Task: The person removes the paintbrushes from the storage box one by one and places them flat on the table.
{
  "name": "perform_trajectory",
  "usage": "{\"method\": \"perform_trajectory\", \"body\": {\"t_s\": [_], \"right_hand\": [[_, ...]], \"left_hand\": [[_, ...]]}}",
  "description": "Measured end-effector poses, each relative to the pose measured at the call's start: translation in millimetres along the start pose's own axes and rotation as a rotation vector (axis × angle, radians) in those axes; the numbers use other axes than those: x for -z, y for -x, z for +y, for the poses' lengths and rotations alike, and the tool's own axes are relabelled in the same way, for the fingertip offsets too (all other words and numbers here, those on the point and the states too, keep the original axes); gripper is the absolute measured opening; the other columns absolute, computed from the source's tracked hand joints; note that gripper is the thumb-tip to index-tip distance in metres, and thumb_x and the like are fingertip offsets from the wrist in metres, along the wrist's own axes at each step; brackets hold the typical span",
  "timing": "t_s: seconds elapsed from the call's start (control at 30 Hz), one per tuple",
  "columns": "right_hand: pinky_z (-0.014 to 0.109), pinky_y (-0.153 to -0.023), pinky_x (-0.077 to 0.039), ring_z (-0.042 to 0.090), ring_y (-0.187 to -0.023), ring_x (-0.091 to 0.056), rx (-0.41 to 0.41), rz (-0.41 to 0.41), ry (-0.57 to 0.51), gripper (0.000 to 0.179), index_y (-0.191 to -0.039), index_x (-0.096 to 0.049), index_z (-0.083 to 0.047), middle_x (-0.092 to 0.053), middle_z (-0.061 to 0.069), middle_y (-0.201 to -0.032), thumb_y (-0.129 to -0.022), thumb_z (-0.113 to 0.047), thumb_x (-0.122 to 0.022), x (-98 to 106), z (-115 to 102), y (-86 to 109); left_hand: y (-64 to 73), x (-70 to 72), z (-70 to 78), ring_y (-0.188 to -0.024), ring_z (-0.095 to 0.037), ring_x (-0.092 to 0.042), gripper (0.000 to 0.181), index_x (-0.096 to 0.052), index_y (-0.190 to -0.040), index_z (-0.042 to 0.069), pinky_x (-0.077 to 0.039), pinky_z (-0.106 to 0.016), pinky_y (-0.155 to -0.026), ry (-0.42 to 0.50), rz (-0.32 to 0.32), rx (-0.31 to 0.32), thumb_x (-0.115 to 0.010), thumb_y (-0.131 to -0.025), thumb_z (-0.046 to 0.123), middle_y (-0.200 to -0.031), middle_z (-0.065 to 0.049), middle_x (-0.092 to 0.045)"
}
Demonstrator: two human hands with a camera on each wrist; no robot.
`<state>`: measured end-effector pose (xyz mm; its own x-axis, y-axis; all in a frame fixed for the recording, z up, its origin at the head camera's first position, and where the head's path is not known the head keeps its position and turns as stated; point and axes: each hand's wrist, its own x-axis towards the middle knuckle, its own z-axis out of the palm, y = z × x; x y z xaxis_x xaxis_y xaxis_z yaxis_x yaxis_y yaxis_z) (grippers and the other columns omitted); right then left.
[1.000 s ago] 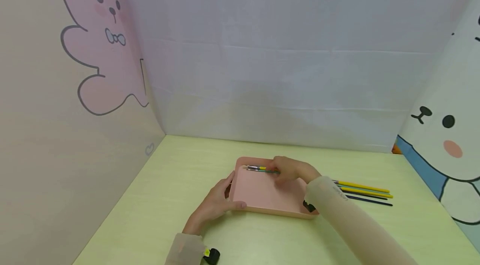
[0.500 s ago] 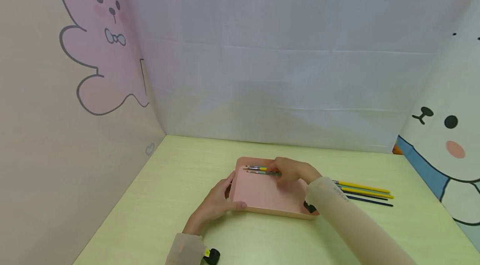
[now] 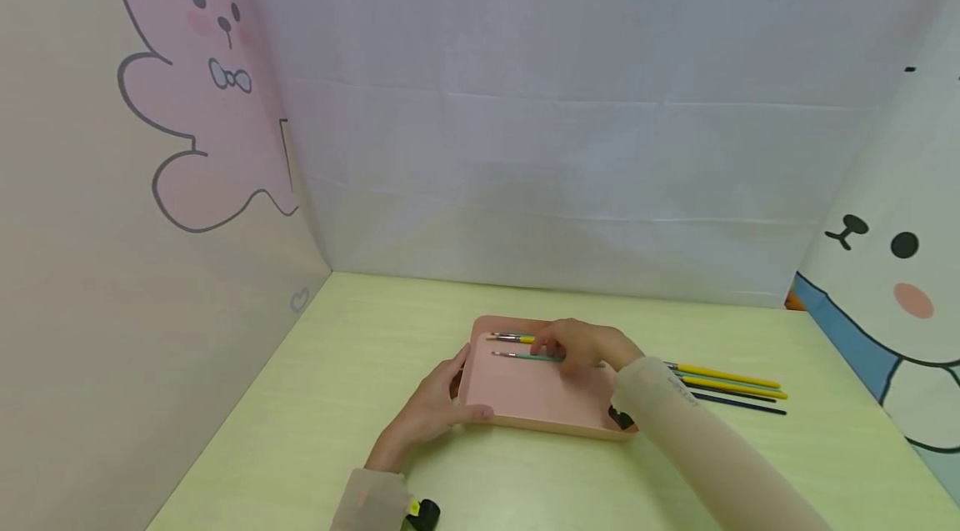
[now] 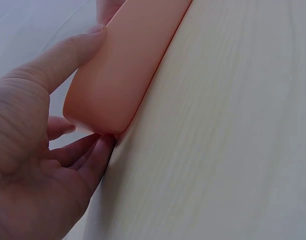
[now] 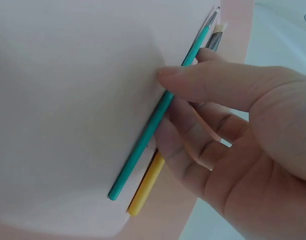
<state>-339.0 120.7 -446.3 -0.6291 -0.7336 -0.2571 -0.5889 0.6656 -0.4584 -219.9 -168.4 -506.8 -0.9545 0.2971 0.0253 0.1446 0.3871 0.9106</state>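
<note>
A shallow pink tray (image 3: 517, 393) lies on the table. My left hand (image 3: 429, 408) grips its near left corner; in the left wrist view the thumb lies on the outer wall and the other fingers reach round the corner at its base. Inside the tray, my right hand (image 3: 581, 343) pinches a teal paintbrush (image 5: 143, 142) between thumb and fingers. That brush lies low over the tray floor, bristles to the left. Behind it, along the far wall, a yellow paintbrush (image 5: 145, 190) lies beside at least one more brush, partly hidden by the fingers.
Right of the tray, several paintbrushes lie side by side on the table, among them a yellow brush (image 3: 727, 373) and a dark blue brush (image 3: 742, 404). My right sleeve (image 3: 690, 423) covers their left ends. A white cloth wall (image 3: 555, 181) stands behind the table.
My right fingers have drawn the teal paintbrush away from the brushes at the far wall, toward the tray's near side. The left hand and the tray have stayed put.
</note>
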Motion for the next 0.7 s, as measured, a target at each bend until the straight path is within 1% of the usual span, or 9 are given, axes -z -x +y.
{"method": "perform_trajectory", "body": {"t_s": [0.17, 0.27, 0.37, 0.5, 0.63, 0.7], "right_hand": [[0.030, -0.083, -0.048, 0.020, -0.095, -0.057, -0.013, -0.002, -0.045, 0.056, -0.121, -0.072, -0.016, -0.063, -0.001, -0.101, -0.082, 0.022, -0.062, -1.2, 1.4, 0.2], [0.028, -0.081, -0.047, 0.022, -0.093, -0.057, -0.006, -0.005, -0.074, 0.056, -0.119, -0.072, -0.013, -0.063, 0.002, -0.101, -0.081, 0.026, -0.059, -1.0, 1.9, 0.3], [0.027, -0.080, -0.047, 0.023, -0.092, -0.058, 0.004, -0.004, -0.086, 0.055, -0.116, -0.072, -0.013, -0.064, 0.005, -0.101, -0.081, 0.027, -0.058, -0.5, 2.4, 0.3], [0.027, -0.079, -0.048, 0.020, -0.089, -0.058, 0.021, 0.003, -0.074, 0.055, -0.113, -0.072, -0.015, -0.064, 0.004, -0.099, -0.081, 0.027, -0.057, 0.0, 3.0, 0.7], [0.026, -0.079, -0.047, 0.018, -0.088, -0.057, 0.043, 0.010, -0.053, 0.056, -0.115, -0.073, -0.015, -0.065, 0.003, -0.099, -0.082, 0.026, -0.056, -0.8, 4.2, 1.5], [0.026, -0.079, -0.048, 0.018, -0.088, -0.057, 0.069, 0.019, -0.035, 0.055, -0.116, -0.073, -0.014, -0.065, 0.003, -0.099, -0.083, 0.026, -0.056, -1.1, 4.3, 2.4]], "left_hand": [[0.1, 0.8, 0.1, -0.138, -0.027, -0.054, 0.114, -0.020, -0.170, 0.009, -0.041, -0.053, -0.117, -0.003, 0.000, 0.005, -0.093, -0.085, 0.030, -0.159, -0.015, -0.045], [0.4, 1.1, 0.8, -0.137, -0.026, -0.054, 0.114, -0.021, -0.171, 0.009, -0.042, -0.053, -0.116, -0.002, 0.000, 0.007, -0.093, -0.085, 0.031, -0.158, -0.015, -0.045], [0.8, 1.3, 1.3, -0.137, -0.026, -0.054, 0.114, -0.020, -0.171, 0.010, -0.042, -0.052, -0.116, 0.005, -0.001, 0.008, -0.093, -0.085, 0.031, -0.159, -0.014, -0.045], [1.3, 1.6, 1.4, -0.138, -0.027, -0.054, 0.115, -0.019, -0.171, 0.008, -0.041, -0.054, -0.117, 0.019, -0.006, 0.002, -0.092, -0.085, 0.030, -0.162, -0.015, -0.042], [1.7, 1.4, 0.8, -0.139, -0.027, -0.053, 0.115, -0.019, -0.171, 0.009, -0.040, -0.054, -0.118, 0.027, -0.010, 0.004, -0.092, -0.085, 0.029, -0.163, -0.015, -0.041], [1.7, 1.3, 0.5, -0.140, -0.027, -0.052, 0.114, -0.019, -0.171, 0.010, -0.040, -0.054, -0.118, 0.026, -0.009, 0.010, -0.092, -0.085, 0.030, -0.163, -0.014, -0.041]]}}
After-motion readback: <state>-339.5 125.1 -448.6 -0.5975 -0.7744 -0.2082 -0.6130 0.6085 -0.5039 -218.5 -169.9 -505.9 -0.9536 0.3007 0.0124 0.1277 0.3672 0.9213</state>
